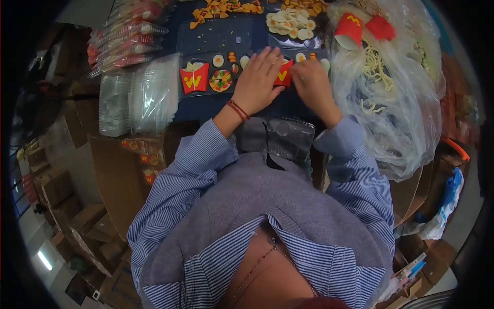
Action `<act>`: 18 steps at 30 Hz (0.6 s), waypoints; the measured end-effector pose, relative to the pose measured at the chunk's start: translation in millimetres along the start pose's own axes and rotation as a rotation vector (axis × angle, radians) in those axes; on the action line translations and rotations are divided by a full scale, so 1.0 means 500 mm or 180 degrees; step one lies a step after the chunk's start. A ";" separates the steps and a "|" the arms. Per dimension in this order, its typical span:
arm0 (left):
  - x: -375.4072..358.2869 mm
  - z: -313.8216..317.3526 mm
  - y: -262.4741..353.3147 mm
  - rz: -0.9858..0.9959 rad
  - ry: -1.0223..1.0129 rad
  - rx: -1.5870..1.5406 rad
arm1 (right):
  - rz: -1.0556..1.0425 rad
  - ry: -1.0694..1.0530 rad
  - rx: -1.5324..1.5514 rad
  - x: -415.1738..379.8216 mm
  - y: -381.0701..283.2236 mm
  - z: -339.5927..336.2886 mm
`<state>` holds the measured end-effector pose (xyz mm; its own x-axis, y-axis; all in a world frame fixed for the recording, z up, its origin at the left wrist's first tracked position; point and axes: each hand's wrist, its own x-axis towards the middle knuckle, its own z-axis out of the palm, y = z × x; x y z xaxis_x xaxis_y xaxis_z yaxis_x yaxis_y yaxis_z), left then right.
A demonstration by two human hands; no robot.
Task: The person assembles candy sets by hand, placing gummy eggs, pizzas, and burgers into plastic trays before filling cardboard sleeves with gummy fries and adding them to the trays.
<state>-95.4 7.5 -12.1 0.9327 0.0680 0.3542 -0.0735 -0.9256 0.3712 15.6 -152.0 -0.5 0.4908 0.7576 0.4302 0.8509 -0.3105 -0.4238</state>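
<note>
My left hand point(260, 77) lies flat with its fingers stretched over the space between two groups of small toy foods, beside a red fries box with a yellow mark point(281, 76). On the other side of that box, my right hand point(311, 82) is closed with curled fingers; what they hold, if anything, is hidden. Left of my hands, a clear tray holds another red fries box point(194, 78), a toy pizza point(221, 81), a fried egg point(218, 61) and a small burger point(231, 57). A second toy egg point(300, 57) and burger point(312, 55) sit above my right hand.
Piles of orange toy pieces point(226, 9) and toy eggs point(290, 24) lie at the back. A plastic bag point(396, 134) at right holds cream strands point(378, 67) and red boxes point(350, 31). Clear empty shells point(154, 92) and filled packs point(131, 44) stand left. Clear plastic point(283, 136) lies near my lap.
</note>
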 end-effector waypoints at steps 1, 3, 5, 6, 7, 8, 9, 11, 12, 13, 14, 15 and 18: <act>0.002 0.022 -0.012 0.0223 -0.0256 0.0157 | -0.0022 -0.0217 -0.0104 -0.022 -0.039 -0.002; 0.005 0.036 -0.015 0.0450 -0.0505 0.0293 | 0.0231 -0.0744 0.0173 -0.099 -0.091 0.011; 0.013 0.019 -0.015 0.0388 -0.0529 0.0317 | 0.0151 -0.0843 -0.0099 -0.157 -0.127 0.007; 0.010 0.007 -0.007 0.0385 -0.0543 0.0307 | 0.0057 -0.0944 -0.0357 -0.178 -0.141 0.002; 0.004 -0.016 0.011 0.0399 -0.0249 0.0219 | 0.0065 -0.0952 -0.0354 -0.191 -0.151 -0.006; -0.010 -0.033 0.029 0.0415 0.0042 0.0129 | 0.0243 -0.1173 -0.0524 -0.202 -0.160 -0.013; -0.042 -0.045 0.045 0.0427 0.0028 0.0119 | 0.0430 -0.1387 -0.0692 -0.210 -0.166 -0.017; -0.109 -0.052 0.064 0.0419 -0.0544 -0.0787 | 0.0258 -0.1006 -0.0791 -0.232 -0.160 -0.009; -0.132 -0.035 0.061 0.0422 -0.0533 -0.0783 | 0.0051 -0.0643 -0.0880 -0.241 -0.155 -0.002; -0.155 -0.026 0.065 0.0577 -0.0616 -0.0793 | 0.0044 -0.0650 -0.0871 -0.248 -0.155 0.004; -0.176 -0.018 0.067 0.0735 -0.0699 -0.0798 | 0.0124 -0.0734 -0.0765 -0.254 -0.155 0.012; -0.187 -0.008 0.061 0.0738 -0.0689 -0.0783 | 0.0199 -0.0803 -0.0670 -0.253 -0.153 0.020; -0.189 -0.022 0.075 0.0818 -0.0450 -0.0668 | 0.0170 -0.0772 0.0189 -0.241 -0.147 0.040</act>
<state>-190.2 -29.5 -21.9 0.9129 -0.2227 0.3419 -0.3691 -0.8082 0.4589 -109.8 -209.2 -37.1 0.4693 0.8588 0.2054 0.8089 -0.3249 -0.4900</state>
